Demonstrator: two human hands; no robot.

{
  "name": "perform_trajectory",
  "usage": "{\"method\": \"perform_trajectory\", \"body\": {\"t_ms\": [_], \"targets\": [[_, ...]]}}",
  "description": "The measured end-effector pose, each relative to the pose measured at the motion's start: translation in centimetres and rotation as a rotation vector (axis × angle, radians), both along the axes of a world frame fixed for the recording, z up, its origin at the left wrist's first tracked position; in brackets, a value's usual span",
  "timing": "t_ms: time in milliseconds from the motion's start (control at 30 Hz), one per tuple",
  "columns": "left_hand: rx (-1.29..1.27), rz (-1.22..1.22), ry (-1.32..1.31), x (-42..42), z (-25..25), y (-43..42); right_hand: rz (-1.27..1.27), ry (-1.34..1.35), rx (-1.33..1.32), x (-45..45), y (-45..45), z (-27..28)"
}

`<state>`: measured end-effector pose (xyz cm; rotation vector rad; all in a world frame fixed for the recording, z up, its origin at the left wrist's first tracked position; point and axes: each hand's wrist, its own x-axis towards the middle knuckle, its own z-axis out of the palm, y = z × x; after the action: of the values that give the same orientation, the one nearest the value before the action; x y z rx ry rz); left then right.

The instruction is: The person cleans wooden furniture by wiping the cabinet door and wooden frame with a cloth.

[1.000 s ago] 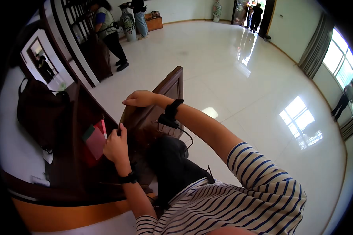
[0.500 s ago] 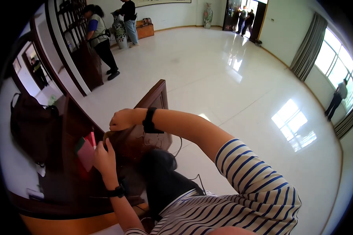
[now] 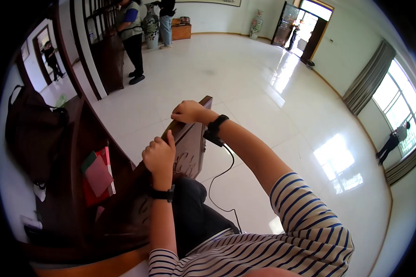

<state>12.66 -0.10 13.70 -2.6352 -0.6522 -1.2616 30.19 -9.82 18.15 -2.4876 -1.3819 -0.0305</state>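
A dark wooden cabinet door (image 3: 189, 147) with a carved panel stands swung out in front of me, its top edge running away from my body. Over the far part of that edge my right hand (image 3: 189, 112) is closed, fingers curled down. My left hand (image 3: 159, 156) is wrapped round the nearer part, thumb up. A brownish strip shows between the two hands; whether it is bare wood or a cloth I cannot make out. Each wrist wears a black band, and a cable (image 3: 217, 177) hangs from the right one.
Left of the door, the dark cabinet (image 3: 85, 134) holds a red book or folder (image 3: 97, 177). A black bag (image 3: 32, 134) rests beyond it. Several people stand about the room, one (image 3: 131, 37) near the shelves, another (image 3: 395, 141) by the window. Tall vases (image 3: 151, 27) stand at the back.
Both hands have moved up and right, from close together at the door's near end to farther along its top edge, and are now apart. My view has shifted slightly.
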Motion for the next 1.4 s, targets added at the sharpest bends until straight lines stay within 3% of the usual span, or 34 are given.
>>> {"method": "perform_trajectory", "body": {"t_ms": [167,300,400,600,700,767,833,900,967,1033,1100,1167,1300,1400], "targets": [[0.007,0.042,-0.082,0.5,-0.5,0.3,-0.025,0.025,0.021,0.0,0.9,0.1],[0.039,-0.057,-0.124,1.1,-1.3,1.0,-0.159,0.072,-0.118,-0.9,2.0,1.5],[0.036,-0.11,-0.114,0.9,-1.2,0.6,-0.188,0.193,-0.524,-2.3,2.9,2.9],[0.09,-0.125,-0.114,-0.1,-0.6,0.2,-0.07,0.377,-0.317,-4.6,2.9,3.0],[0.053,-0.135,-0.037,-0.6,0.0,0.3,-0.004,0.484,-0.337,-5.8,5.8,2.6],[-0.134,-0.164,0.179,-1.1,0.8,0.4,0.038,0.531,-0.338,-6.7,6.4,2.5],[-0.121,-0.182,0.26,-1.2,1.5,1.4,-0.028,0.547,-0.266,-7.5,6.4,2.1],[-0.125,-0.196,0.343,-1.9,1.9,2.3,0.128,0.426,-0.15,-5.5,7.3,-1.5],[-0.109,-0.242,0.472,-2.5,2.7,3.2,0.187,0.372,-0.122,-7.2,5.7,0.5],[-0.084,-0.286,0.563,-2.7,3.1,3.7,0.144,0.364,-0.09,-7.1,5.5,-0.4],[-0.241,-0.171,0.716,-4.6,4.6,3.8,0.104,0.347,-0.057,-7.7,5.4,-0.1],[-0.332,-0.073,0.761,-6.9,6.2,4.1,-0.043,0.23,-0.133,-9.7,4.2,1.6],[-0.541,0.001,0.795,-10.5,7.9,5.2,-0.003,0.189,-0.129,-10.1,4.4,1.5],[-0.474,0.059,0.693,-10.3,7.4,4.8,0.011,0.043,-0.049,-9.5,4.4,0.6]]}}
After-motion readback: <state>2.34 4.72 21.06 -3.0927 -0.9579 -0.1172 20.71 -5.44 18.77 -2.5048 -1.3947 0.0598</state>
